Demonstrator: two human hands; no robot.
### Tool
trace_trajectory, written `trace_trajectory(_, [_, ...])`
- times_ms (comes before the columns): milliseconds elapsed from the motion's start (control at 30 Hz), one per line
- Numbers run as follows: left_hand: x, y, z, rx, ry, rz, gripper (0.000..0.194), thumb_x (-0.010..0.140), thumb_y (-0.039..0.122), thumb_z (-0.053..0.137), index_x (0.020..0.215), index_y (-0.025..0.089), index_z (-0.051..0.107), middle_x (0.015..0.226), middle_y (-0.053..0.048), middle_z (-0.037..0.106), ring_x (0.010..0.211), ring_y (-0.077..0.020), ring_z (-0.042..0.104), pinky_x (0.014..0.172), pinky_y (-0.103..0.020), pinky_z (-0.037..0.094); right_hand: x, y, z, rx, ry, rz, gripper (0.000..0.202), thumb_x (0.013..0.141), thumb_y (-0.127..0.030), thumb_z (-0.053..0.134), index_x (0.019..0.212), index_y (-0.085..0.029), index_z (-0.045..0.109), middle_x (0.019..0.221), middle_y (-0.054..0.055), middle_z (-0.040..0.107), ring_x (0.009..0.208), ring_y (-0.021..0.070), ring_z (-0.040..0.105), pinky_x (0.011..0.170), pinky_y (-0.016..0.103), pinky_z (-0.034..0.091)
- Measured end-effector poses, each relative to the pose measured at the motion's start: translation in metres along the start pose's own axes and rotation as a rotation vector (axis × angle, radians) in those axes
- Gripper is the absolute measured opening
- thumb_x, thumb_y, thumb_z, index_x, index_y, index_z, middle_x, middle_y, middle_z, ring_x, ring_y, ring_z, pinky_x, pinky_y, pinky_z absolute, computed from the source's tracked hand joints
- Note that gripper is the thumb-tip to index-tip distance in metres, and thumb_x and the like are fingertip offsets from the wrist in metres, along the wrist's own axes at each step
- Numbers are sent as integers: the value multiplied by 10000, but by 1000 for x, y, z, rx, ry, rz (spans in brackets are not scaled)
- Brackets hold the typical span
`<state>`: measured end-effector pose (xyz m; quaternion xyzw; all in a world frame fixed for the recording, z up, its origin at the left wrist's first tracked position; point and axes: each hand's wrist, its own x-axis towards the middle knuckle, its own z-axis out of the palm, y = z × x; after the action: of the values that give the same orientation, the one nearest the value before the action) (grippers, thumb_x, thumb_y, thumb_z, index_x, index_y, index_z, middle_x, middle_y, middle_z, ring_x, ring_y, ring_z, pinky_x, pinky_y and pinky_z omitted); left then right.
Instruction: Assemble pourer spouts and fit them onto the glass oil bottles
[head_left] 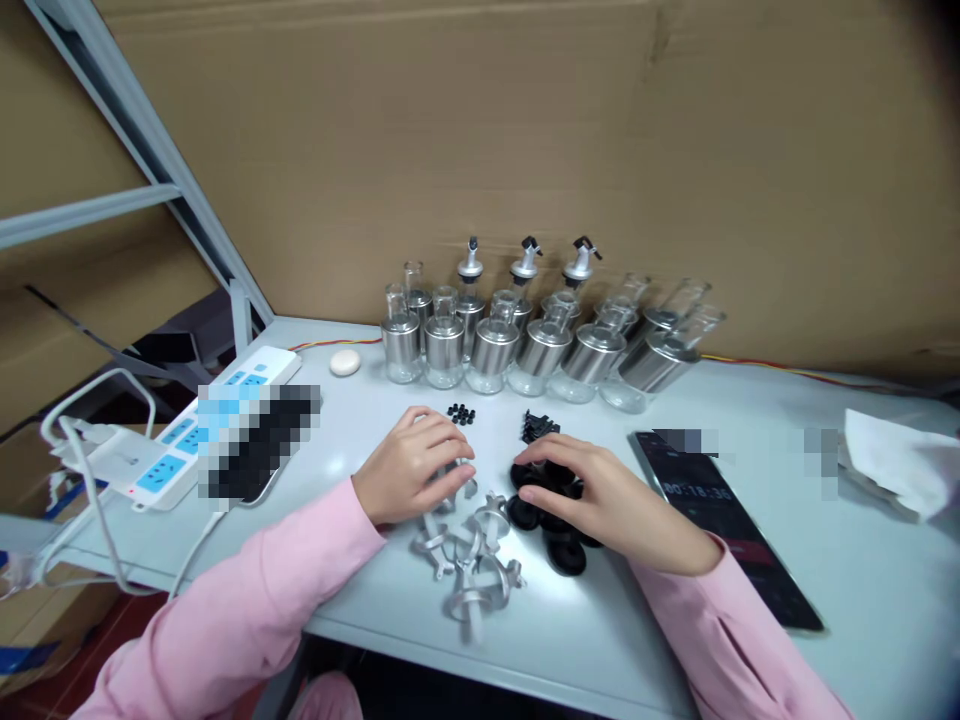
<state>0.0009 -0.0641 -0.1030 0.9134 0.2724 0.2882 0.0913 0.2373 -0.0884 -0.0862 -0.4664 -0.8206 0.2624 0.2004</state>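
My left hand hovers at the near edge of a group of silver pourer spouts, its fingers slightly curved and the thumb a little apart. One of the spouts lies partly hidden beneath those fingers. Over a pile of black rubber stoppers, my right hand reaches with thumb and forefinger spread; nothing shows between them. Beyond the hands lie small black caps on the left and a cluster of small black levers on the right.
Glass bottles with steel sleeves stand in rows at the back; three carry pourers. A power strip and pixelated phone lie left, a round white object behind. A timer phone and white paper lie right.
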Motion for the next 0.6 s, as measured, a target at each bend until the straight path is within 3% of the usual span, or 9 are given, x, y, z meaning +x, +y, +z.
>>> trace_trajectory(133, [-1, -5, 2, 28, 121, -38, 193, 920, 211, 406, 896, 152, 588, 839, -41, 658, 834, -169, 578, 869, -372, 351, -1, 1, -2, 12, 80, -2, 181, 837, -344, 576, 932, -202, 637, 965, 51, 660, 907, 200, 616, 818, 335, 476])
trace_trajectory(333, [8, -17, -11, 76, 499, -180, 121, 888, 177, 465, 944, 168, 572, 910, -52, 635, 901, -179, 564, 840, -347, 424, 0, 6, -3, -5, 313, -33, 184, 866, -347, 532, 898, -196, 633, 865, 41, 658, 825, 186, 620, 745, 312, 486])
trace_trajectory(433, [37, -27, -28, 64, 620, -245, 167, 849, 164, 510, 1015, 167, 525, 979, -67, 606, 949, -180, 566, 865, -341, 457, 1, 9, -3, -29, 382, -69, 185, 880, -328, 509, 856, -194, 634, 828, 37, 662, 796, 186, 621, 737, 319, 483])
trace_trajectory(500, [66, -35, -39, -27, 629, -314, 376, 805, 132, 548, 1159, 148, 422, 1094, -109, 563, 984, -176, 577, 886, -332, 473, 2, 11, -2, -38, 417, -76, 190, 881, -325, 504, 854, -191, 635, 826, 40, 670, 798, 190, 626, 745, 326, 483])
trace_trajectory(600, [115, -50, -51, -48, 490, -498, 638, 752, 109, 609, 1290, 114, 266, 1239, -190, 484, 970, -179, 602, 871, -313, 493, 3, 14, 0, -38, 452, -64, 197, 875, -330, 511, 893, -181, 638, 830, 47, 679, 801, 196, 633, 751, 332, 491])
